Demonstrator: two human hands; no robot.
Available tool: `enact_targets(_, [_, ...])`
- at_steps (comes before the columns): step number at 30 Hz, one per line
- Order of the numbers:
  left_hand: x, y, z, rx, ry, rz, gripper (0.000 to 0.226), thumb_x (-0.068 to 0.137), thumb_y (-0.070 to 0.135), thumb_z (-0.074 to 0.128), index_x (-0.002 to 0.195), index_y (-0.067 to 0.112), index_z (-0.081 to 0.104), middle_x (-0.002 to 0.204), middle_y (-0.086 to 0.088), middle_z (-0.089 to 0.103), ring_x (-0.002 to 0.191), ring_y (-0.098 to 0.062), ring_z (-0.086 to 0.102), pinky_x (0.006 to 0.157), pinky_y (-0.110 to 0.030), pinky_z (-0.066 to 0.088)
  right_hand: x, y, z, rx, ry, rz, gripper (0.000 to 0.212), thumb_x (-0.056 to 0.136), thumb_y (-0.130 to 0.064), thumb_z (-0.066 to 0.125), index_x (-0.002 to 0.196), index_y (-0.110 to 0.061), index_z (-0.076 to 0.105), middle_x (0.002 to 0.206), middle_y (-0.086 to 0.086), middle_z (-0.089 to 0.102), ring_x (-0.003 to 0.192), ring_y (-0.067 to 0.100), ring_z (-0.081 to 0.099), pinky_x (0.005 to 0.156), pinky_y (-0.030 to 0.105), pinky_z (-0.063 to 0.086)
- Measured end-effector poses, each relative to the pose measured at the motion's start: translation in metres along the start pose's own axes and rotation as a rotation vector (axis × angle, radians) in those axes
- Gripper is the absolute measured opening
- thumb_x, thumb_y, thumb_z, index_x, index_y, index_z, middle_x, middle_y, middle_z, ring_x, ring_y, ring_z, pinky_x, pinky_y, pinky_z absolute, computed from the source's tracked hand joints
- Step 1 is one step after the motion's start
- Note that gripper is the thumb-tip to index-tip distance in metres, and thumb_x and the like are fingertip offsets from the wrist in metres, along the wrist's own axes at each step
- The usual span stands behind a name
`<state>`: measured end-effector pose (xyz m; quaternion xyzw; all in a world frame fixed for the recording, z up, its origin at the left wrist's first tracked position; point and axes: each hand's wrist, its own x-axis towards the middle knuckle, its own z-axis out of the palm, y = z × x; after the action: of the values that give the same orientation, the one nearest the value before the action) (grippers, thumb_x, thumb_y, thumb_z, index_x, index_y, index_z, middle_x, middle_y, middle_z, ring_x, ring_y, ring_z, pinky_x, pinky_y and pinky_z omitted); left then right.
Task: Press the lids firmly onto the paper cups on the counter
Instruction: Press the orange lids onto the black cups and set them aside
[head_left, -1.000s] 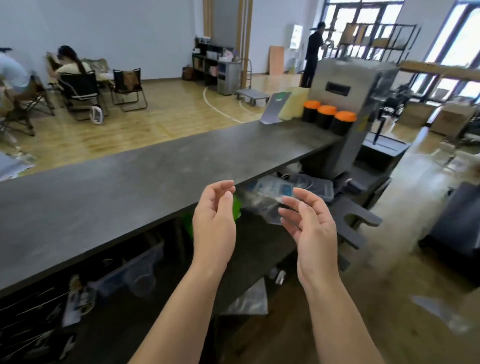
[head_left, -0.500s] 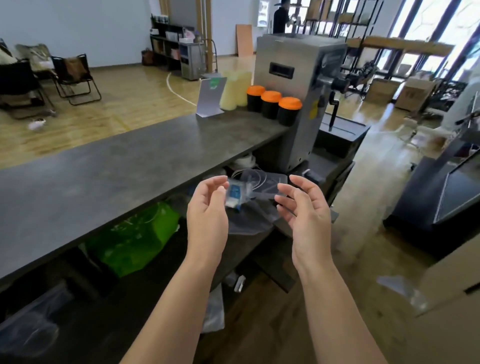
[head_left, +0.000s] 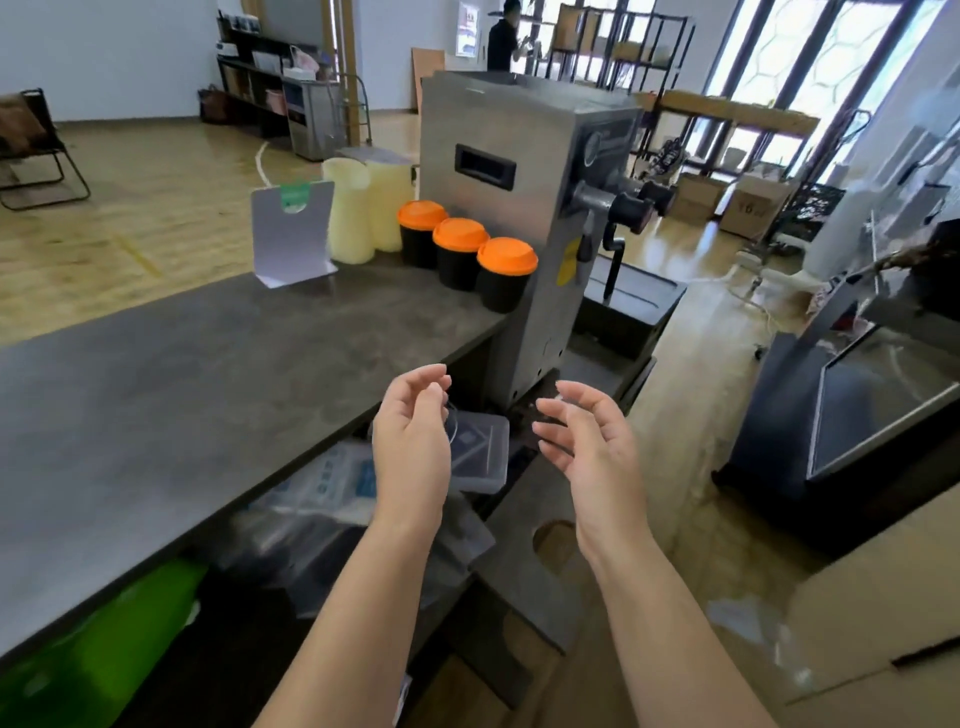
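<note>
Both hands are held up in the air, past the near edge of the dark tabletop (head_left: 156, 405). The left hand (head_left: 413, 441) and the right hand (head_left: 587, 447) are apart, palms facing each other, fingers loosely bent, holding nothing. Three black cups stand in a row at the far end of the tabletop, each with an orange lid on top: the first cup (head_left: 418, 240), the middle cup (head_left: 459, 260) and the last cup (head_left: 503, 283). They stand right beside a big metal machine (head_left: 519, 208), well away from the hands.
</note>
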<state>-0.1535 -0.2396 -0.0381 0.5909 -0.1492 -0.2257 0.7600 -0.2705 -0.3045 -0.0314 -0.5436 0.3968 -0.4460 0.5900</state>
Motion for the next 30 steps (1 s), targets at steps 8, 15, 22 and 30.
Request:
enact_targets(8, [0.098,-0.022,0.092,0.045,-0.037,-0.039,0.023,0.103,0.013,0.047,0.110,0.023,0.067,0.111,0.008,0.068,0.106,-0.001,0.062,0.091,-0.019,0.046,0.103,0.021,-0.018,-0.016,0.111,0.095,0.023,0.103,-0.013,0.047,0.108,-0.024,0.066,0.102,0.003,0.074,0.092,0.018,0.070,0.081,0.030,0.055])
enact_targets(15, [0.187,-0.023,0.132,0.158,0.041,-0.063,0.033,0.104,0.033,0.046,0.135,0.027,0.052,0.126,0.013,0.055,0.116,-0.005,0.050,0.093,-0.023,0.035,0.196,0.034,0.030,-0.011,-0.075,0.095,0.023,0.106,-0.022,0.044,0.119,-0.030,0.061,0.121,-0.008,0.066,0.113,0.004,0.061,0.101,0.033,0.051])
enact_targets(22, [0.238,-0.032,0.154,0.176,-0.025,-0.173,0.033,0.102,0.044,0.041,0.121,0.026,0.060,0.118,0.009,0.065,0.113,-0.010,0.058,0.102,-0.035,0.044,0.277,0.032,0.085,0.060,-0.133,0.070,0.025,0.106,-0.034,0.041,0.129,-0.042,0.046,0.119,-0.028,0.051,0.117,-0.007,0.047,0.101,0.020,0.035])
enact_targets(30, [0.195,-0.011,0.098,0.207,0.084,0.016,0.016,0.102,0.040,0.046,0.105,0.030,0.058,0.096,0.015,0.067,0.086,0.007,0.061,0.078,-0.023,0.045,0.230,0.035,0.124,0.043,-0.069,-0.030,0.031,0.108,-0.030,0.030,0.124,-0.024,0.055,0.114,-0.010,0.061,0.095,-0.011,0.057,0.073,-0.002,0.040])
